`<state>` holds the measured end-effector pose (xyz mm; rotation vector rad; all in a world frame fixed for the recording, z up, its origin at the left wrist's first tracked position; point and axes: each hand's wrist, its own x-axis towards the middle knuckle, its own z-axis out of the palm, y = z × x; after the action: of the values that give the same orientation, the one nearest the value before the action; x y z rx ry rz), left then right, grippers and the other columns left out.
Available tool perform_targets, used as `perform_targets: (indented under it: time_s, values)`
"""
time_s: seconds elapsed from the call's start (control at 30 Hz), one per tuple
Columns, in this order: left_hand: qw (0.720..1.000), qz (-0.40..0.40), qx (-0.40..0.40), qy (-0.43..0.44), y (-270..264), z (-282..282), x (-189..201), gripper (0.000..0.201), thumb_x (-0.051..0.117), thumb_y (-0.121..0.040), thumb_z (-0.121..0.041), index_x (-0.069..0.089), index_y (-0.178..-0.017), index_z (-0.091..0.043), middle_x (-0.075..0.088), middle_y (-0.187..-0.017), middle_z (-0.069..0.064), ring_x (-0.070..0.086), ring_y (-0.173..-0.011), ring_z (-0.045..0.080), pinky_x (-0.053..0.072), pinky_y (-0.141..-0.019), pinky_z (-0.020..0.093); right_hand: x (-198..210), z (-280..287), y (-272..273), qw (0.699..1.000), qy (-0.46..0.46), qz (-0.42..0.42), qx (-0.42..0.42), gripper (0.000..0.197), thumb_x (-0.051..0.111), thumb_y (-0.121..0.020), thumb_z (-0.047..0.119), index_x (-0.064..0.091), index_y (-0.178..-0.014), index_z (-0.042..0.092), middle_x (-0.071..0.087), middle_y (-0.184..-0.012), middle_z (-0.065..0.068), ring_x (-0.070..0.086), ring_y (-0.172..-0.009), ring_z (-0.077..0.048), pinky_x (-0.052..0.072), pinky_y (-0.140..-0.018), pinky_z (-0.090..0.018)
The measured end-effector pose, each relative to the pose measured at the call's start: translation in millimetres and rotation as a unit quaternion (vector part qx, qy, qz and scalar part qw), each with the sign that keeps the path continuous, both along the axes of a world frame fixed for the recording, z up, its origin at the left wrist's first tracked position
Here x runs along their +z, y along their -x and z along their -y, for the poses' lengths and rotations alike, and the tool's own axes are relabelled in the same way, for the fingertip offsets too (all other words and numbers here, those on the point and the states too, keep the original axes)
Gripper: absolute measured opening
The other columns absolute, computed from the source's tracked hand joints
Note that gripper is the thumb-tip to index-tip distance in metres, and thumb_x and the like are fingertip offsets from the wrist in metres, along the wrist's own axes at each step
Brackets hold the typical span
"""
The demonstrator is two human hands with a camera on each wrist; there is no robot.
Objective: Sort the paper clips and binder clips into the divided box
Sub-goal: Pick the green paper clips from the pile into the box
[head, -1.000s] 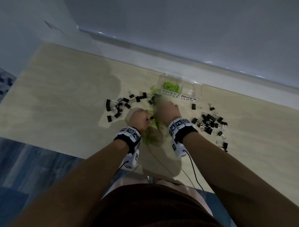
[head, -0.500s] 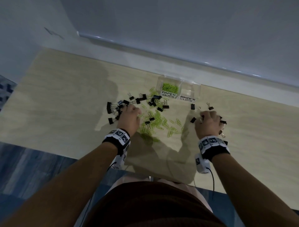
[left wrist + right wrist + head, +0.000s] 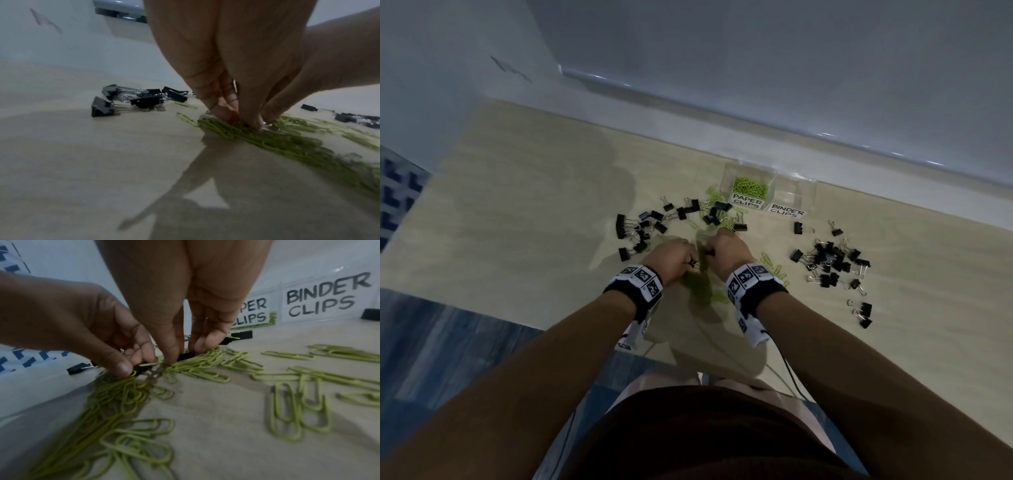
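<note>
Both hands meet at the table's middle over a heap of green paper clips (image 3: 700, 289) (image 3: 115, 402) (image 3: 287, 142). My left hand (image 3: 690, 263) (image 3: 242, 120) (image 3: 133, 365) pinches a small black binder clip (image 3: 141, 368) down in the heap. Just to its right, my right hand (image 3: 710, 253) (image 3: 180, 353) pinches another black binder clip (image 3: 186, 356). The clear divided box (image 3: 804, 180) stands at the far edge. Its PAPER CLIPS side (image 3: 750, 186) holds green clips, and its BINDER CLIPS side (image 3: 791, 197) looks empty.
Several black binder clips (image 3: 640, 229) lie in a cluster to the left and several more (image 3: 828, 263) in one to the right. Loose green paper clips (image 3: 774, 265) are scattered between. A wall runs right behind the box. The table's near edge is close to my body.
Half a second ago the hands were apart, left at the left binder clip cluster and right at the right one. Both have come back together over the green heap.
</note>
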<state>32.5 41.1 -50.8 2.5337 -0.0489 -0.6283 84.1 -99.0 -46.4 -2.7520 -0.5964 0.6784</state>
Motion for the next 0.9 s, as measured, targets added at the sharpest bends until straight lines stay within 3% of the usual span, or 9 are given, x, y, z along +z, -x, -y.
perform_targets:
  time_s: [0.2, 0.3, 0.37, 0.53, 0.6, 0.67, 0.77, 0.83, 0.9]
  values:
    - [0.995, 0.006, 0.09, 0.049, -1.4, 2.1, 1.5, 0.014, 0.073, -0.073, -0.004, 0.067, -0.083, -0.011, 0.062, -0.084, 0.004, 0.056, -0.073, 0.014, 0.045, -0.068, 0.022, 4.8, 6.9, -6.6, 0.998, -0.042, -0.024, -0.035, 0.017, 0.061, -0.077, 0.004, 0.067, -0.093, 0.004, 0.059, -0.105, -0.013, 0.058, -0.095, -0.029, 0.045, -0.076, -0.028]
    - [0.994, 0.011, 0.085, 0.067, 1.9, 4.0, 0.1, 0.015, 0.071, -0.071, -0.001, 0.064, -0.071, -0.014, 0.067, -0.081, 0.005, 0.061, -0.072, 0.017, 0.053, -0.07, 0.029, 4.3, 17.7, -4.8, 0.984, -0.135, -0.044, -0.112, 0.011, 0.062, -0.073, 0.003, 0.068, -0.08, 0.01, 0.065, -0.09, -0.007, 0.061, -0.083, -0.022, 0.047, -0.072, -0.025]
    - [0.995, 0.024, 0.072, 0.066, 4.2, 4.7, 2.8, 0.014, 0.07, -0.072, -0.002, 0.063, -0.071, -0.014, 0.066, -0.081, 0.004, 0.063, -0.075, 0.02, 0.053, -0.072, 0.031, 2.0, 26.9, -2.5, 0.963, -0.193, -0.061, -0.18, 0.011, 0.067, -0.072, 0.006, 0.069, -0.076, 0.016, 0.067, -0.081, 0.0, 0.062, -0.077, -0.016, 0.049, -0.071, -0.023]
    - [0.993, 0.112, -0.014, 0.02, 6.4, 0.2, 20.4, 0.008, 0.062, -0.083, -0.013, 0.058, -0.09, -0.011, 0.06, -0.094, 0.004, 0.052, -0.09, 0.019, 0.045, -0.079, 0.034, 6.9, 62.7, -2.9, 0.88, -0.313, -0.071, -0.349, 0.018, 0.071, -0.075, 0.007, 0.067, -0.067, 0.022, 0.068, -0.072, 0.005, 0.065, -0.071, -0.011, 0.05, -0.064, -0.02]
    - [0.987, 0.159, 0.019, 0.015, 5.9, -10.2, 24.9, 0.008, 0.06, -0.086, -0.015, 0.058, -0.093, -0.012, 0.06, -0.096, 0.003, 0.052, -0.09, 0.018, 0.046, -0.078, 0.033, 11.7, 87.7, -6.5, 0.86, -0.314, -0.04, -0.4, 0.012, 0.07, -0.077, 0.007, 0.067, -0.072, 0.017, 0.067, -0.073, 0.005, 0.064, -0.071, -0.01, 0.048, -0.061, -0.017]
    - [0.976, 0.189, 0.107, 0.022, 4.1, -27.8, 22.6, 0.008, 0.062, -0.085, -0.013, 0.059, -0.091, -0.01, 0.06, -0.093, 0.004, 0.053, -0.086, 0.019, 0.046, -0.076, 0.034, 14.2, 117.8, -8.5, 0.849, -0.294, 0.004, -0.439, 0.009, 0.07, -0.077, 0.006, 0.066, -0.076, 0.015, 0.069, -0.077, 0.001, 0.064, -0.073, -0.012, 0.052, -0.063, -0.02]
    - [0.962, 0.186, 0.2, -0.006, 4.5, -57.0, 11.9, 0.01, 0.064, -0.083, -0.013, 0.058, -0.088, -0.007, 0.058, -0.086, 0.009, 0.055, -0.08, 0.027, 0.046, -0.069, 0.034, 11.3, 155.5, -9.0, 0.888, -0.2, 0.078, -0.408, 0.007, 0.071, -0.074, 0.008, 0.066, -0.077, 0.01, 0.069, -0.079, -0.009, 0.061, -0.071, -0.018, 0.05, -0.069, -0.027]
    - [0.965, 0.155, 0.206, -0.055, 7.2, -68.9, 5.1, 0.013, 0.063, -0.083, -0.012, 0.057, -0.092, -0.005, 0.057, -0.093, 0.013, 0.053, -0.088, 0.032, 0.043, -0.071, 0.036, 5.9, 169.9, -7.0, 0.922, -0.149, 0.083, -0.349, 0.007, 0.071, -0.075, 0.009, 0.067, -0.08, 0.006, 0.068, -0.084, -0.012, 0.059, -0.074, -0.022, 0.045, -0.069, -0.026]
    - [0.967, 0.148, 0.179, -0.108, 11.6, -70.3, 1.9, 0.019, 0.063, -0.082, -0.01, 0.059, -0.099, -0.003, 0.055, -0.104, 0.017, 0.049, -0.097, 0.035, 0.046, -0.079, 0.042, 0.4, 174.6, -2.0, 0.944, -0.127, 0.12, -0.28, 0.01, 0.071, -0.075, 0.007, 0.07, -0.085, 0.005, 0.065, -0.093, -0.013, 0.06, -0.08, -0.027, 0.048, -0.074, -0.029]
